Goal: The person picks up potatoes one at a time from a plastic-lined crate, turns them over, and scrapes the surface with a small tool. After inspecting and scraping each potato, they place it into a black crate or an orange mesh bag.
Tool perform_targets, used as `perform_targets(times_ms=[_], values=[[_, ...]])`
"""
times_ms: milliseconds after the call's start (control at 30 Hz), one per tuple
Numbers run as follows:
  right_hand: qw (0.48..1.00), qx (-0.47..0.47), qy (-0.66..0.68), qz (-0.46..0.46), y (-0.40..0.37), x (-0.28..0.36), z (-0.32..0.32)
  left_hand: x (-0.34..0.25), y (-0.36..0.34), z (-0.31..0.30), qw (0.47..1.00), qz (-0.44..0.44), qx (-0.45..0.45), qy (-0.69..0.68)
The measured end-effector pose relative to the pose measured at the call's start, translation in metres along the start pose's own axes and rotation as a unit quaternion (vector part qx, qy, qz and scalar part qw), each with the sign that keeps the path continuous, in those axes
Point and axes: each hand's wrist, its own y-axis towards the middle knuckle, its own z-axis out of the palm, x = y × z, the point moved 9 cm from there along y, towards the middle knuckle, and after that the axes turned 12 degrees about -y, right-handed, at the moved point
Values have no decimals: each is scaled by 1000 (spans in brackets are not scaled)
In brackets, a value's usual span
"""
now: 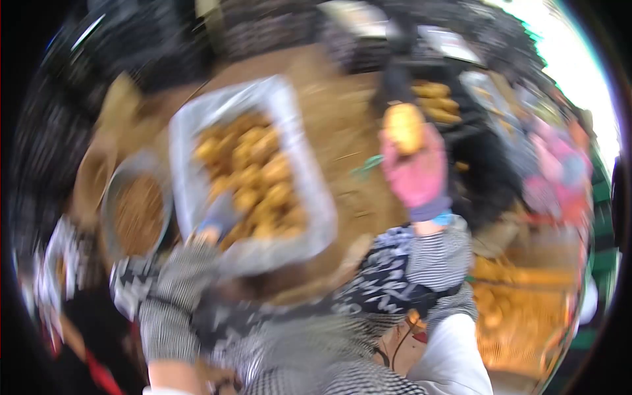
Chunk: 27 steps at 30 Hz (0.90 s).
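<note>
Gripping a golden-brown lump (pixel 403 128) between fingertips and thumb, the right hand (pixel 416 174), in a pink glove, is up above the brown table (pixel 342 125), apart from the tray and to its right. The lump stands out above the glove, with roughly half of it exposed. The left hand (pixel 209 227) lies at the near-left corner of the tray (pixel 187 131). Motion blur hides its fingers, so whether it clasps the rim or merely rests against it cannot be determined. The tray is pale and rectangular, heaped with similar golden pieces (pixel 253 178). A round bowl (pixel 108 197) of darker brown contents sits touching or just beside the tray's left side; the blur prevents a firmer finding. More yellow pieces rest on a dark rack (pixel 436 99) beyond the raised hand.

Assessment: the lump appears light, since one hand carries it without visible strain. Its surface looks rough and dry rather than slick, though detail is smeared. It may be soft or crumbly, so a moderate pinch across its lower half, as now applied, seems sound. Squeezing hard risks breaking it.
</note>
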Motion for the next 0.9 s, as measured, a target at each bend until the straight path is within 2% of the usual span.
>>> perform_targets(times_ms=[33,67,100,133,167,233,300,333,367,433,467,500,533,567,600,633,667,700,733,767,800,833,900], values=[[997,-40,-13,-62,-18,32,-9,34,13,33,996,-25,31,74],[988,-81,-19,-129,-40,64,-20,-22,2,27,994,-40,69,68],[966,-128,-42,-221,-65,104,-28,-32,7,35,993,-84,85,19],[937,-172,-54,-298,-98,140,-33,23,24,54,995,-27,51,77],[911,-195,-58,-357,-134,173,-22,55,26,60,995,-46,1,85],[860,-195,-102,-460,-200,262,-22,38,22,55,994,-5,-27,102],[791,-192,-177,-554,-271,353,-14,30,17,47,993,-36,-63,97],[729,-209,-248,-602,-310,391,10,34,17,46,991,-40,-77,102],[588,-311,-408,-625,-342,421,21,32,23,49,996,-24,-51,71],[401,-370,-597,-588,-365,448,19,36,30,45,1000,-4,0,16],[388,-331,-650,-564,-352,456,16,34,29,42,993,-45,-12,-111],[440,-292,-641,-557,-319,445,11,44,37,42,992,-70,14,-99],[490,-255,-628,-548,-286,433,8,38,46,40,978,105,4,-178],[604,-225,-543,-538,-243,381,15,-67,15,23,941,36,110,-318],[713,-195,-445,-506,-198,323,17,-57,22,25,930,25,121,-346],[755,-189,-451,-436,-152,268,18,-58,18,21,915,-18,121,-383],[791,-176,-456,-367,-113,213,19,-85,6,11,905,-59,146,-396],[820,-157,-461,-299,-80,157,20,-100,0,4,902,-35,148,-405],[818,-109,-525,-210,-53,96,27,-123,-13,-7,901,-35,142,-408],[842,-40,-519,-141,-34,37,33,-139,-24,-20,912,-31,147,-382],[829,26,-556,-54,-22,-18,38,-153,-35,-28,921,-23,159,-356],[804,180,-567,15,-25,-99,63,-154,-53,-41,906,-8,121,-405],[840,168,-485,176,-24,-160,60,-167,-54,-39,885,53,79,-456]])
